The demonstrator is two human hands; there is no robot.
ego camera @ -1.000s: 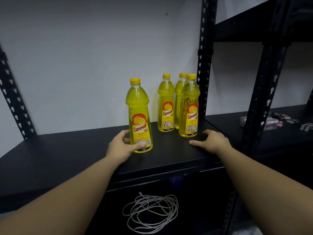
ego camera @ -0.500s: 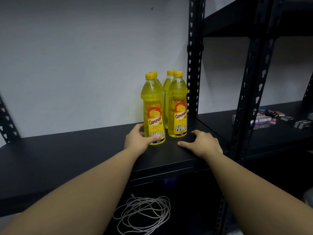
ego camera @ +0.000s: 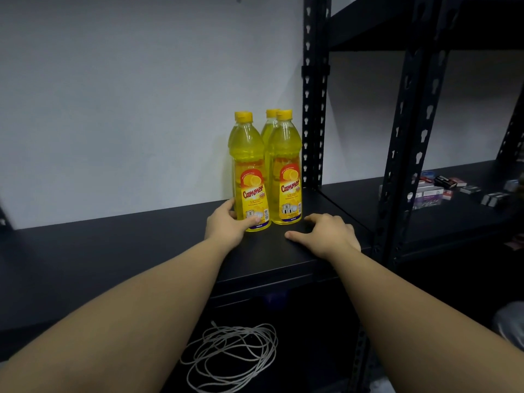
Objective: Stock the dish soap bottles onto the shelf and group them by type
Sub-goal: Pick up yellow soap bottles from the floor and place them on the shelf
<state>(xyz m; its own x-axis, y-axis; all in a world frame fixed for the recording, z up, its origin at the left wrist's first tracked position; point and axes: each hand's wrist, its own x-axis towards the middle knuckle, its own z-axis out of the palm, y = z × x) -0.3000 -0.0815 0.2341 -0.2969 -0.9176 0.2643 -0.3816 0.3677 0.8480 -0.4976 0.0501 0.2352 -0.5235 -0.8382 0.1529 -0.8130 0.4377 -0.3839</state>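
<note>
Several yellow lemon dish soap bottles with yellow caps stand in a tight cluster at the right end of the black shelf [ego camera: 113,251], against the upright post. My left hand [ego camera: 226,224] grips the base of the front-left bottle [ego camera: 251,177], thumb across its label. Beside it stands the front-right bottle [ego camera: 286,171]. Two more bottles stand behind, mostly hidden; only their caps and shoulders show. My right hand [ego camera: 326,234] rests flat on the shelf board just in front of the front-right bottle, fingers relaxed, holding nothing.
A black perforated post [ego camera: 313,95] borders the bottles on the right. A second shelf unit to the right holds several small boxes [ego camera: 436,188]. A coil of white cable [ego camera: 232,355] lies on the level below. The shelf left of the bottles is bare.
My left hand has slid the front-left bottle to the right, from apart on the shelf into the cluster beside the front-right bottle. My right hand has stayed on the shelf.
</note>
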